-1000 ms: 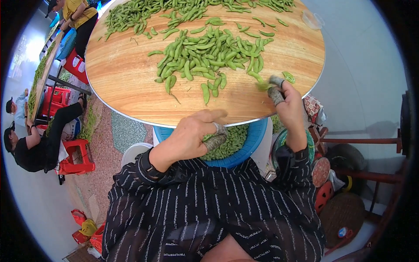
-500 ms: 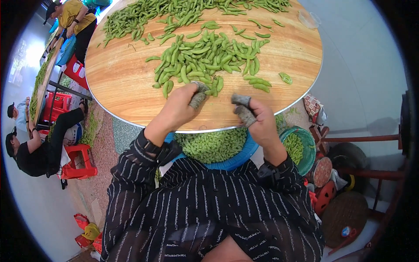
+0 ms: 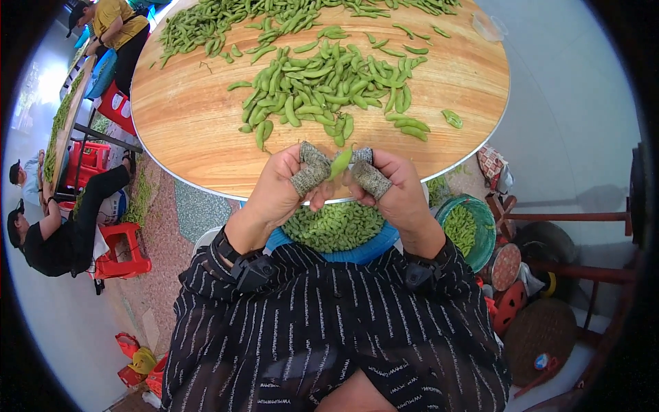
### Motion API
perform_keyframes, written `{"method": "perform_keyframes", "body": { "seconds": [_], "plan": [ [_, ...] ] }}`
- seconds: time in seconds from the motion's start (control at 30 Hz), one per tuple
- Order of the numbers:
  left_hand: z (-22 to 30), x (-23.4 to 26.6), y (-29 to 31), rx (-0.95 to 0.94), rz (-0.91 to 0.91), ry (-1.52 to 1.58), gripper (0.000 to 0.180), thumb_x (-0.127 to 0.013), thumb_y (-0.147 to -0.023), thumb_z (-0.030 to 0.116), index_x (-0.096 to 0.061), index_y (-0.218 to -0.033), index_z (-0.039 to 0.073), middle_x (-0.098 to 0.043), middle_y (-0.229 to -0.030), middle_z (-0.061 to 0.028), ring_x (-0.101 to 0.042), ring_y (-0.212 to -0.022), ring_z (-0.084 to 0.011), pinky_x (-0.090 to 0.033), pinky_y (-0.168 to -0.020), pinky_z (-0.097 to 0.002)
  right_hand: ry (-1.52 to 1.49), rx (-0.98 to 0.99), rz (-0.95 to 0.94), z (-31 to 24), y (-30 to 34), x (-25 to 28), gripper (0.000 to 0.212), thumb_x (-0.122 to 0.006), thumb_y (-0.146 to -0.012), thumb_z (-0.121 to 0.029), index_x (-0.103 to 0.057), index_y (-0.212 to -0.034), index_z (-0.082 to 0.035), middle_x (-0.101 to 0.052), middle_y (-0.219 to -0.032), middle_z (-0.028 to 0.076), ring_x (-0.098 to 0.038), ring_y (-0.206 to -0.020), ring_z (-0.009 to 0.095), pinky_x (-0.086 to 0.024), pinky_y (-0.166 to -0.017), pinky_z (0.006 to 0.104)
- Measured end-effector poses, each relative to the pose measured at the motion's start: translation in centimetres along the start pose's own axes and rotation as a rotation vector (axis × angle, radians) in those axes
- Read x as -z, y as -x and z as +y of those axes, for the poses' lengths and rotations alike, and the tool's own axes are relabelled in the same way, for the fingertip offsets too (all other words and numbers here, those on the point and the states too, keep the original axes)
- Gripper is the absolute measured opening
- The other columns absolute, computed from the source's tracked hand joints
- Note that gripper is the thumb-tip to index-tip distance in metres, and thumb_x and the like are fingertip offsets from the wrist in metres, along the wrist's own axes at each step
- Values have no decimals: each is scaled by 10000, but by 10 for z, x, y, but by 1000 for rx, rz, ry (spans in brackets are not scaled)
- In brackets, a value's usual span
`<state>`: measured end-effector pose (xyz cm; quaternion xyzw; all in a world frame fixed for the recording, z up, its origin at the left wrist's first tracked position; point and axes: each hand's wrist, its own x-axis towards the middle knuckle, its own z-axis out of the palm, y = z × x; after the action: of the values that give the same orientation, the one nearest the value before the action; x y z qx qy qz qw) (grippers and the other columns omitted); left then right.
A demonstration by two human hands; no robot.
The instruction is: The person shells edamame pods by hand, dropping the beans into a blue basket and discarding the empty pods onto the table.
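A single green soybean pod point(image 3: 340, 163) is pinched between my two hands at the near edge of the round wooden table point(image 3: 199, 130). My left hand point(image 3: 283, 180), with grey cloth sleeves on thumb and finger, grips its left side. My right hand point(image 3: 395, 184), sleeved alike, is closed at the pod's right end; its fingertips are partly hidden. Just beyond lies a loose pile of soybean pods point(image 3: 322, 82). Below my hands, a blue basin point(image 3: 367, 253) filled with shelled green beans point(image 3: 333, 225) sits at my lap.
A larger pod heap point(image 3: 206, 31) covers the table's far side, and a clear plastic cup point(image 3: 489, 27) stands at far right. Right of my lap is a green bucket point(image 3: 489, 240) holding pods. Red stools point(image 3: 123, 250) and several people occupy the left.
My hands have come together and drawn back toward the table edge. A pod has been picked from the pile and now lies between them.
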<state>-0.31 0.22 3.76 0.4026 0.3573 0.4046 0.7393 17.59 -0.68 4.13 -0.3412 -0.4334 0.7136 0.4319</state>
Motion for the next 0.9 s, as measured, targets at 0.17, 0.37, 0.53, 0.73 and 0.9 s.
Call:
{"method": "perform_keyframes", "body": {
  "seconds": [0.17, 0.37, 0.53, 0.73, 0.9],
  "plan": [
    [-2, 1, 0, -23, 5, -47, 100, -532, -829, 120, -489, -852, 32, -545, -607, -53, -503, -448, -99, -378, -399, -180, 131, 75, 65, 0, -1, -5, 94, -489, -823, -74, -567, -858, -34, -513, -638, -31, -427, -536, 24, -319, -466, 156],
    [-4, -4, 2, -96, 22, -183, 131, -553, -812, 130, -485, -848, 24, -558, -661, -51, -530, -518, -110, -380, -431, -205, 82, 80, 101, 12, -5, -1, 126, -488, -795, 13, -565, -890, -18, -540, -729, -38, -450, -611, 23, -362, -528, 172],
    [-10, -5, -2, -706, 131, -1306, 217, -567, -808, 220, -491, -844, 20, -548, -686, -110, -550, -538, -209, -416, -470, -285, 138, 108, 113, 9, -4, -1, 136, -508, -796, 2, -567, -917, -18, -556, -755, -27, -462, -618, 27, -371, -527, 169],
    [-29, 0, -2, -579, 110, -1052, 172, -565, -770, 146, -479, -823, 7, -524, -653, -124, -532, -584, -279, -412, -499, -335, -135, 5, 19, 17, -4, 3, 156, -511, -802, -5, -563, -949, -4, -561, -816, -14, -483, -698, 27, -392, -586, 155],
    [-34, -2, -1, -350, 89, -267, 262, -459, -877, 270, -470, -779, 28, -439, -584, -10, -393, -481, -92, -322, -439, -223, 40, 186, -14, 23, -6, -1, 157, -515, -802, -4, -559, -952, 6, -558, -820, -15, -489, -725, 40, -413, -632, 184]
  ]
}}
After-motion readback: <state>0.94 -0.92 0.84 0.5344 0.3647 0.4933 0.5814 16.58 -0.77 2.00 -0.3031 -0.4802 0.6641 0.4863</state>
